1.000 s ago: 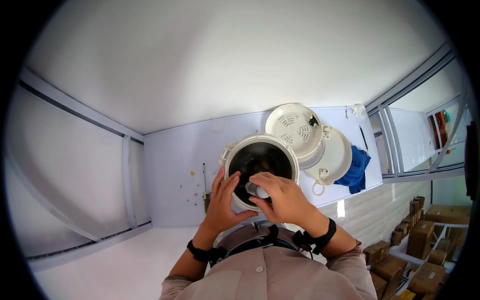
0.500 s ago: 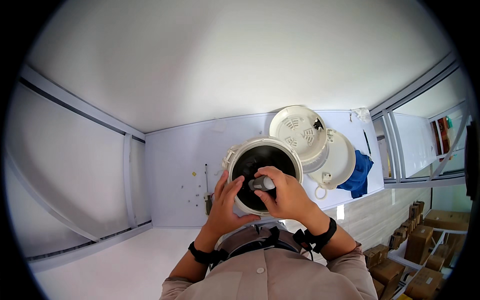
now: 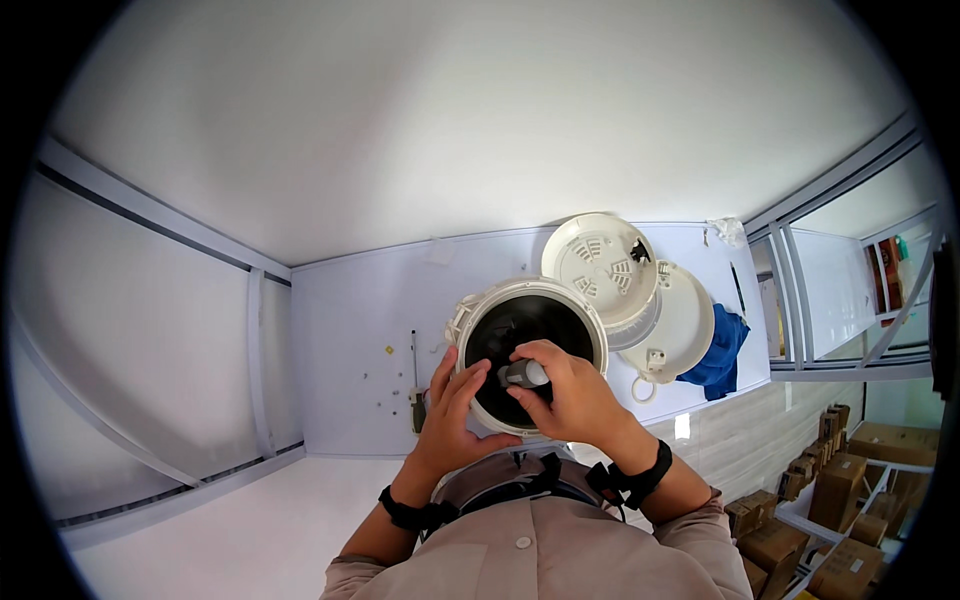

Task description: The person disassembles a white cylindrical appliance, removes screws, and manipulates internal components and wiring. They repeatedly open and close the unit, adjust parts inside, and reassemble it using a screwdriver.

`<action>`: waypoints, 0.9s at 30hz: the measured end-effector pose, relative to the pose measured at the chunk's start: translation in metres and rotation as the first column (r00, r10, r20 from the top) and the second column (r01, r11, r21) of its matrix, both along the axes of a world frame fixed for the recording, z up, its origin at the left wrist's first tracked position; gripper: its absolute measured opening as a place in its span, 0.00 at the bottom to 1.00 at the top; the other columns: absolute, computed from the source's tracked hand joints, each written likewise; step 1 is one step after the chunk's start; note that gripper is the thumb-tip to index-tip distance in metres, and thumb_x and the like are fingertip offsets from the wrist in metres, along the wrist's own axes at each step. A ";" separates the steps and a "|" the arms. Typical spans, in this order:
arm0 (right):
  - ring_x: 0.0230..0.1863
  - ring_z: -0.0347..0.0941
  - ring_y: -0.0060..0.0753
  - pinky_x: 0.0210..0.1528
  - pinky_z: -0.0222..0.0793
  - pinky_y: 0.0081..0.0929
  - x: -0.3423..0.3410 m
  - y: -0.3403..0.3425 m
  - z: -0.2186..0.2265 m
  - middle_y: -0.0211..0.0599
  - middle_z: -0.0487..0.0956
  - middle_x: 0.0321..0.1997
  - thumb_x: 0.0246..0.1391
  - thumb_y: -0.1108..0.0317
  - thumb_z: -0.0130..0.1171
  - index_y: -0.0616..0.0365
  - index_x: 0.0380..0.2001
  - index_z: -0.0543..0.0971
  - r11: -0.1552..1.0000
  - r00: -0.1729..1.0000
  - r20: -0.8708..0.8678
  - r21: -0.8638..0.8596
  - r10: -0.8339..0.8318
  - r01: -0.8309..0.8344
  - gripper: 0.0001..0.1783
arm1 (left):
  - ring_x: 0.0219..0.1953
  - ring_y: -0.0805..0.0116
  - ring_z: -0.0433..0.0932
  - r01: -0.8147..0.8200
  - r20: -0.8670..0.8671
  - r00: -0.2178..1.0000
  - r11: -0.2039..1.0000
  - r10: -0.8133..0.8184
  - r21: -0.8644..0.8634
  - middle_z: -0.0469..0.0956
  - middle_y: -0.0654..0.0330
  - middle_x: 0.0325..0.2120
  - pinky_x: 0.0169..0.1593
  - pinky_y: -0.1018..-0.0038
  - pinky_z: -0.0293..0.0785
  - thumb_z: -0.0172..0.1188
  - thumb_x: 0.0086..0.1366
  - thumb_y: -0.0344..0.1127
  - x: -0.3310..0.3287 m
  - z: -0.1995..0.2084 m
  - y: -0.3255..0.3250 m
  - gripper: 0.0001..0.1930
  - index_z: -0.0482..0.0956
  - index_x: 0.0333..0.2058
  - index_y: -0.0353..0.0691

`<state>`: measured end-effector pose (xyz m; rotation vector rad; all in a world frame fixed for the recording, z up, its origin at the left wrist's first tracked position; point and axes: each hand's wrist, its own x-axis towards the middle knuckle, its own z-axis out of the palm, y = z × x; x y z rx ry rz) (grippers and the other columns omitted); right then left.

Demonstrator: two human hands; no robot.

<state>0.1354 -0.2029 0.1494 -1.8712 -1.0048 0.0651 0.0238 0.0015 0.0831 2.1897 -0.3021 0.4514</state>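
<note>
A round off-white plastic housing [image 3: 590, 317] with a deep black inside stands on the table close to my body. Down in its opening, my right hand [image 3: 570, 393] is closed around the grey handle of a screwdriver [image 3: 528, 373]; its tip is lost in the dark. My left hand [image 3: 455, 410] rests over the housing's near left rim. Its fingers are stretched and apart, some reaching inside toward the tool, with the thumb along the near edge. Just left of that hand lies a second screwdriver [image 3: 417, 400] with a dark green handle and long shaft.
Right of the housing, a round off-white cover [image 3: 600, 255] overlaps a clear ring [image 3: 640, 325] and another off-white lid [image 3: 680, 325]. A blue cloth [image 3: 717, 350] lies beyond. Several small screws [image 3: 379, 404] and a yellow piece [image 3: 389, 350] dot the left of the table [image 3: 340, 330].
My right hand and the screwdriver handle have shifted and tilted very slightly inside the housing. My left hand stays on the rim. The whole view has moved a touch.
</note>
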 end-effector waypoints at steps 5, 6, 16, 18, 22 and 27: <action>0.38 0.83 0.56 0.38 0.80 0.39 -0.001 0.008 0.008 0.51 0.83 0.48 0.54 0.71 0.76 0.59 0.55 0.69 0.999 0.998 0.061 -0.048 -0.010 0.013 0.31 | 0.77 0.33 0.55 -0.002 0.000 1.000 1.000 0.002 0.005 0.71 0.51 0.69 0.76 0.43 0.53 0.85 0.46 0.59 0.001 -0.001 0.001 0.58 0.64 0.71 0.41; 0.37 0.83 0.55 0.37 0.80 0.39 -0.001 0.009 0.009 0.50 0.83 0.47 0.53 0.70 0.77 0.59 0.54 0.70 0.999 0.996 0.087 -0.036 -0.010 0.013 0.31 | 0.77 0.33 0.55 -0.002 -0.005 1.000 1.000 0.002 0.008 0.71 0.51 0.69 0.76 0.43 0.53 0.85 0.46 0.59 0.001 -0.001 0.001 0.58 0.64 0.71 0.41; 0.25 0.80 0.47 0.27 0.76 0.36 0.002 0.017 0.019 0.40 0.80 0.32 0.48 0.63 0.81 0.58 0.44 0.75 0.983 0.971 0.195 -0.096 -0.138 0.159 0.27 | 0.77 0.34 0.55 -0.013 -0.019 1.000 1.000 0.013 0.004 0.72 0.51 0.68 0.76 0.43 0.53 0.86 0.45 0.58 -0.001 -0.001 0.000 0.57 0.66 0.69 0.40; 0.24 0.79 0.44 0.26 0.75 0.35 0.002 0.020 0.023 0.37 0.79 0.29 0.48 0.61 0.81 0.57 0.45 0.77 0.978 0.961 0.237 -0.119 -0.141 0.172 0.27 | 0.77 0.34 0.55 -0.018 -0.018 1.000 1.000 0.018 0.003 0.72 0.51 0.68 0.76 0.43 0.53 0.86 0.44 0.57 0.000 -0.001 0.000 0.58 0.66 0.69 0.40; 0.23 0.78 0.37 0.24 0.73 0.31 0.000 0.022 0.030 0.32 0.78 0.27 0.48 0.55 0.80 0.55 0.53 0.79 0.956 0.937 0.332 -0.224 -0.105 0.187 0.32 | 0.77 0.34 0.55 -0.019 -0.004 1.000 1.000 0.019 -0.006 0.72 0.52 0.68 0.76 0.44 0.53 0.87 0.43 0.56 0.001 -0.001 -0.001 0.59 0.66 0.70 0.40; 0.32 0.80 0.39 0.31 0.76 0.32 -0.005 0.015 0.034 0.35 0.79 0.37 0.52 0.53 0.76 0.55 0.63 0.77 0.938 0.945 0.327 -0.332 0.017 0.097 0.37 | 0.77 0.34 0.55 -0.025 -0.001 1.000 1.000 0.025 -0.013 0.73 0.50 0.67 0.76 0.44 0.53 0.87 0.44 0.55 0.001 -0.002 -0.002 0.57 0.67 0.69 0.38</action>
